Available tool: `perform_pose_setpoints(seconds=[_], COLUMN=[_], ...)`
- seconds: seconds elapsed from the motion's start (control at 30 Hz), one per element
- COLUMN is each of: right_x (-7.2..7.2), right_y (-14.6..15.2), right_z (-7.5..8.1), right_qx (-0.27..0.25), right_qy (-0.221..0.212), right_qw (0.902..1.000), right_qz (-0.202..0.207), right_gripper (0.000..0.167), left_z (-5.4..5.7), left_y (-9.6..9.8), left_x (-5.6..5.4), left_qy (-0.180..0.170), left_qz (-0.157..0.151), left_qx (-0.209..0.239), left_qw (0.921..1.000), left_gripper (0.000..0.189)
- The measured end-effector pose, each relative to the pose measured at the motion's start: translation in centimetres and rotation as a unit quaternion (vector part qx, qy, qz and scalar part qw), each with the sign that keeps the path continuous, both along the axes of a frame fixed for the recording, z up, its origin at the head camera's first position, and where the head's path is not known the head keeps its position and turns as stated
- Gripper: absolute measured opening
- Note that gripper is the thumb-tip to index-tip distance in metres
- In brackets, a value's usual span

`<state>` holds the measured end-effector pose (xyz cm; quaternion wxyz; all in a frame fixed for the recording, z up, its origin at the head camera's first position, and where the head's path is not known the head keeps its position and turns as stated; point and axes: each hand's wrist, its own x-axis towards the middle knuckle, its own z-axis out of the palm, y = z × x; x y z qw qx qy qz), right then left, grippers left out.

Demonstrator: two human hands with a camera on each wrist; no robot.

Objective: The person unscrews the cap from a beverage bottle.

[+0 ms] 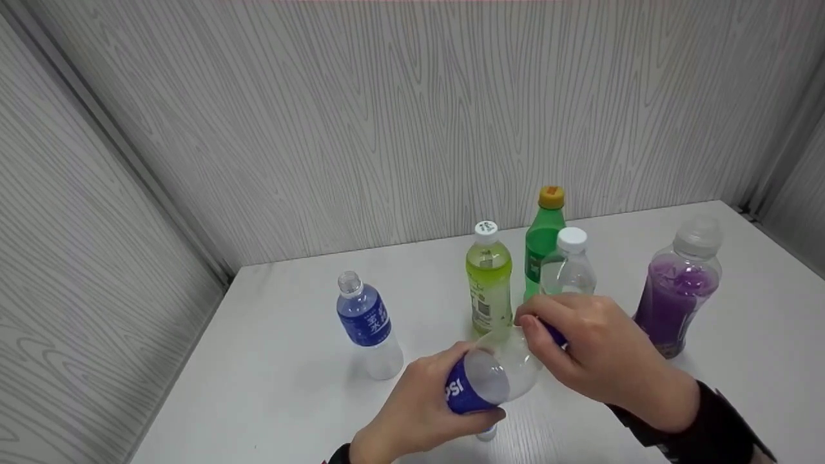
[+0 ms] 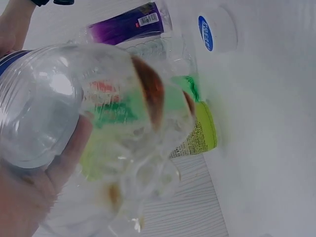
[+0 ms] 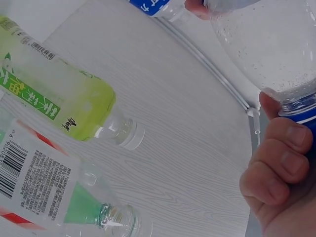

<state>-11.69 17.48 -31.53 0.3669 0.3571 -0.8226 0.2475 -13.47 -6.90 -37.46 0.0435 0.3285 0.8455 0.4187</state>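
My left hand [image 1: 425, 399] grips a clear Pepsi bottle [image 1: 512, 364] around its blue label, and the bottle tilts with its neck toward the right. At the neck, my right hand [image 1: 590, 338] has its fingers curled round the blue cap [image 3: 302, 115], which is mostly hidden by them in the head view. Inside the bottle only droplets and clear walls show. Below the left hand, a loose white cap [image 2: 218, 30] with a blue mark lies on the table. A clear bottle with a blue label [image 1: 366, 322] stands upright to the left, its mouth uncapped.
Behind the hands stand a yellow-green drink bottle [image 1: 488, 277], a green bottle with an orange cap [image 1: 544, 238] and a clear bottle with a white cap [image 1: 570, 267]. A purple-filled bottle [image 1: 677, 290] stands at the right. Wood-grain panels [image 1: 387, 116] enclose the white table [image 1: 271, 386].
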Motion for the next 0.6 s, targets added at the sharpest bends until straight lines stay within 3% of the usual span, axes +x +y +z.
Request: perform_pose_setpoints(seconds=[0.2, 0.4, 0.6], right_x=[0.24, 0.34, 0.32], right_y=[0.18, 0.26, -0.40], right_z=[0.25, 0.54, 0.58], right_qx=[-0.022, -0.065, -0.029], right_qy=[-0.051, -0.091, -0.161], right_qw=[0.9982, 0.9911, 0.9788], right_qz=[-0.022, -0.072, -0.123], right_gripper=[0.011, 0.011, 0.018], left_z=[0.08, -0.31, -0.67], left_y=[0.05, 0.53, 0.99], left_x=[0.11, 0.10, 0.25], left_qy=[0.013, 0.090, 0.154], left_qz=[0.020, 0.060, 0.085], left_qx=[-0.006, -0.015, -0.039], left_qw=[0.9997, 0.9940, 0.9837], left_gripper=[0.061, 0.064, 0.067])
